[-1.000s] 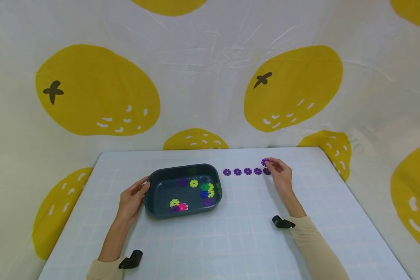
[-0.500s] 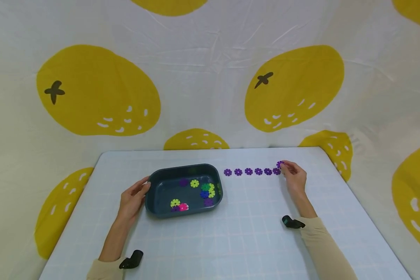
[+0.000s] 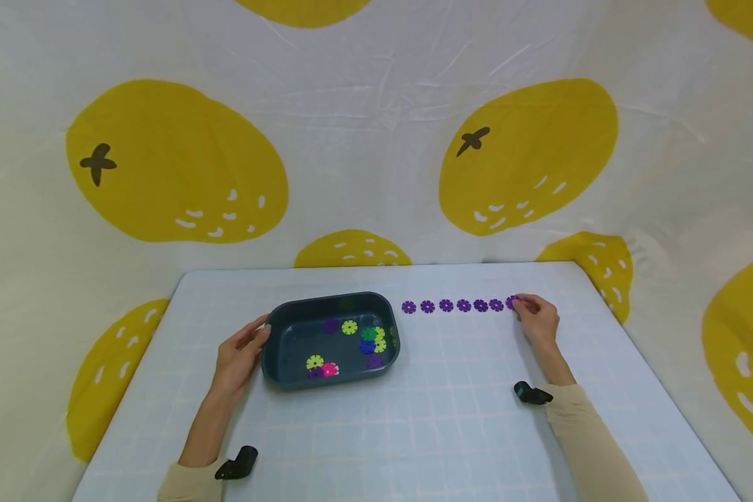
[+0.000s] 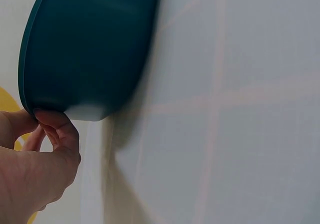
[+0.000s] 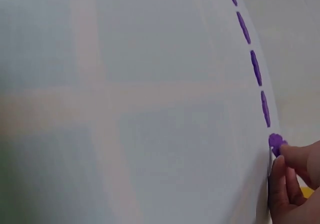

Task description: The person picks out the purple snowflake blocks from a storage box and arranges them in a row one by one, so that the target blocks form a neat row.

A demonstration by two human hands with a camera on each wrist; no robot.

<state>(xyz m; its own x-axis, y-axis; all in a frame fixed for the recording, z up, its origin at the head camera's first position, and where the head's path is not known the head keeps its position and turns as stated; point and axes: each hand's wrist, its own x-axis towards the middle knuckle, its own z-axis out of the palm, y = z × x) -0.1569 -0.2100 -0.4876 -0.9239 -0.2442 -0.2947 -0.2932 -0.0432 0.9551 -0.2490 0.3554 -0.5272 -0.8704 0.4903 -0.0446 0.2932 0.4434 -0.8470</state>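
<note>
Between thumb and finger of the right hand (image 3: 537, 319) we see a narrow pinch, and it holds a purple disc (image 3: 512, 302) with a notched edge. This disc is at the right end of a straight row of six purple discs (image 3: 464, 305), which lies on the far part of the table (image 3: 376, 439). In the right wrist view we see it tilted, close to the table surface; whether it touches there, we cannot tell.

The left hand (image 3: 236, 357) pinches the left end of a dark tray (image 3: 295, 341), which stands to the left of the row. Inside the tray we find a green disc (image 3: 368, 333), a blue disc (image 3: 367, 346) and yellow discs (image 3: 349, 327) towards the right and the far side; a pink disc (image 3: 330, 369) lies near, beside a yellow one. Behind the table we see a white cloth (image 3: 364, 160) with yellow fruit prints.
</note>
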